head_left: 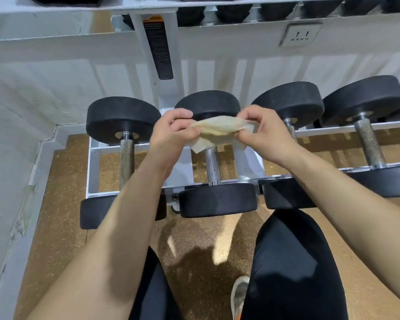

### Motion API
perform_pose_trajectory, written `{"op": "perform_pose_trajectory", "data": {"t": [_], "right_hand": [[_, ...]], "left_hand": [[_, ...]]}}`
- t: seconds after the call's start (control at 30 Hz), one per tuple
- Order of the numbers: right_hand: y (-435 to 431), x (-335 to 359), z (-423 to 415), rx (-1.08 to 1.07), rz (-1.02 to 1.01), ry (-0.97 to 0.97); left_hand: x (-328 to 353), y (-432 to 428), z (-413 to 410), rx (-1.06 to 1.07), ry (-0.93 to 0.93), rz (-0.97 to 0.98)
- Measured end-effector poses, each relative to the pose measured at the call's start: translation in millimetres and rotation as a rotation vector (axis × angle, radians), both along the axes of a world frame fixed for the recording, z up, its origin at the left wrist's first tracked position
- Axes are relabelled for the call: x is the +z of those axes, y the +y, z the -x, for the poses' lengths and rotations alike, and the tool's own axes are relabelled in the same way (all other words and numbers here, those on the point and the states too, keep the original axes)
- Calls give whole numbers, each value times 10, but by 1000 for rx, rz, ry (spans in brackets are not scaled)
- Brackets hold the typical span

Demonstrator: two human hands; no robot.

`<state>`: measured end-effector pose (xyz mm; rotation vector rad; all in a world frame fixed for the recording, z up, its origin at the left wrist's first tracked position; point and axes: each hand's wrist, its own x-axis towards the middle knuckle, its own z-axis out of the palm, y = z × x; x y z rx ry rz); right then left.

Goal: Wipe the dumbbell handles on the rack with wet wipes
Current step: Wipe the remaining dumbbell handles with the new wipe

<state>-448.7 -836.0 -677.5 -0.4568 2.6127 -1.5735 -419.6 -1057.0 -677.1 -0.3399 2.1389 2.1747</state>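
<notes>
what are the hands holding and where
A wipe, stretched between both hands: left hand pinches its left end, right hand its right end, above a dumbbell handle.

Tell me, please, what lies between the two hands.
A crumpled yellowish-white wet wipe, pinched at its ends by the left hand and right hand; the head view shows it.

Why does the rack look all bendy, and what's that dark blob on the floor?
Head view: the wide lens bows the white rack and the wall edges, more toward the picture's borders. Same view: the blob on the floor is a shadow, probably from the left hand, right hand and wet wipe above it; the middle dumbbell handle glints.
</notes>
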Motion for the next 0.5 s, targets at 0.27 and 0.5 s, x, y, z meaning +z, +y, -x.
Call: {"op": "perform_pose_trajectory", "data": {"t": [0.27, 0.5], "right_hand": [[184, -337, -113, 495, -713, 80], [127, -206, 55, 454, -435, -415]], "left_hand": [[-209, -166, -109, -717, 266, 1047], [-157, -188, 1, -448, -216, 763]]}}
